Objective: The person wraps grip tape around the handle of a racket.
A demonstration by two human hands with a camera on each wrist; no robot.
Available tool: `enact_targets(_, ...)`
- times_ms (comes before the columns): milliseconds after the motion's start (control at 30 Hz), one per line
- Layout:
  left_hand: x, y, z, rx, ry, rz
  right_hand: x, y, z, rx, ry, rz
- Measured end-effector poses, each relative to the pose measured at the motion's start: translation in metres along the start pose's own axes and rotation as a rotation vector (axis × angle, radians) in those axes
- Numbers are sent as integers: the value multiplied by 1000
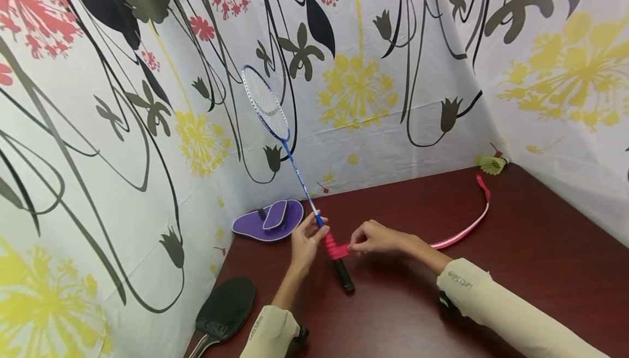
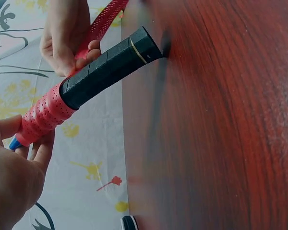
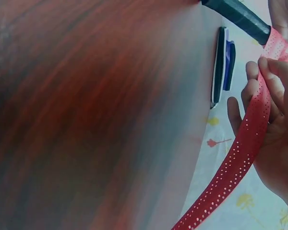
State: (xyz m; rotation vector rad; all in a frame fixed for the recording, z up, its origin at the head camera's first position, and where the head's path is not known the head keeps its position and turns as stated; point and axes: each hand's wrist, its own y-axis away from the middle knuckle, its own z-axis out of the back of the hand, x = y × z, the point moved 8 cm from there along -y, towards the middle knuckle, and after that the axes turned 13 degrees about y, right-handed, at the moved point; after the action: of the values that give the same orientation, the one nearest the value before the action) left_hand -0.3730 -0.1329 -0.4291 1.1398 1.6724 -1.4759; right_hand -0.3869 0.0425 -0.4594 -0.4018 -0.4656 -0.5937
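Observation:
A blue badminton racket (image 1: 296, 169) leans up and away, its head toward the curtain. Thumb and fingers of my left hand (image 1: 306, 243) hold it at the top of the handle. Perforated pink grip tape (image 2: 47, 114) is wound round the upper handle in overlapping turns. Below those turns the black handle (image 2: 113, 64) shows bare down to the butt. My right hand (image 1: 378, 237) pinches the tape close beside the handle. From there the loose tape (image 3: 240, 155) runs under the right forearm and curves across the table to the far right.
A purple paddle case (image 1: 269, 220) lies at the table's back left. Nearer on the left is a black table tennis paddle (image 1: 227, 308). A yellow shuttlecock (image 1: 493, 165) sits in the far right corner. Flower-patterned curtains (image 1: 363, 145) border the dark red table (image 1: 393, 314).

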Motion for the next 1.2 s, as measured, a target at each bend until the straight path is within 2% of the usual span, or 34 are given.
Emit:
enact_targets(200,0,0,-5,45,-9,-19,0,0,-1,-84,73,-14)
enact_targets(333,2,-1,-9,78,14,-3,3,-1,-1,-145,103,-19)
enact_targets(500,3,1,-12,95,99,30,8,-3,-1,-194,124,-32)
enact_targets(633,6,2,-10,75,158,48,11,-4,-1,-214,128,-50)
enact_targets(767,5,3,-8,47,162,57,13,-4,-2,-231,123,-66)
enact_targets(1000,5,3,-7,64,190,75,16,-9,-4,-254,141,-105)
enact_targets(1100,7,3,-4,29,202,69,17,-11,-5,-259,142,-113)
enact_targets(1200,7,3,1,-17,158,30,17,-11,-6,-266,145,-121)
